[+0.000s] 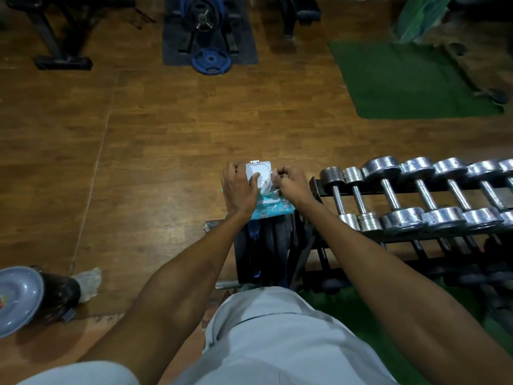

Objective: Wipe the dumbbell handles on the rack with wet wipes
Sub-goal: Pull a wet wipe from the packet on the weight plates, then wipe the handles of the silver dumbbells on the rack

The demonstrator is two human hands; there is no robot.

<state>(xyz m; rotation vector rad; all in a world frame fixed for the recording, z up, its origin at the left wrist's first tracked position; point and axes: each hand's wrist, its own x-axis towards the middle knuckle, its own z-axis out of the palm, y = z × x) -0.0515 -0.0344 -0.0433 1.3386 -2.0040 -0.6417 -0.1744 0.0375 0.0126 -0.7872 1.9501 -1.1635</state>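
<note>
**Wipes pack opened at the left end of the dumbbell rack**

Item 1. We look down on a pack of wet wipes (273, 209), turquoise with small printed figures, lying on a dark stand (266, 251) just beside the left end of the rack (416, 240). Its white flip lid (259, 170) stands open.

Item 2. Our left hand (240, 190) lies on the left part of the pack, fingers curved over it and round the far edge of the lid, thumb on the lid's inner face, holding the pack in place.

Item 3. Our right hand (291, 183) is closed narrow, fingertips pinching a white wipe (268, 187) that rises from the pack's opening.

Item 4. Dumbbells (388, 195), chrome, lie in a row across the top tier of the rack, handles running from near rail to far rail, heads touching or nearly touching their neighbours. The smallest sit at the left end, nearest our right hand. Lower tiers are too dark to list.

Item 5. Surroundings: wooden floor (166, 134); a green mat (410, 81) at the far right; a blue weight plate (211, 61) at the far middle; a grey plate (16, 298) at the near left edge.
</note>
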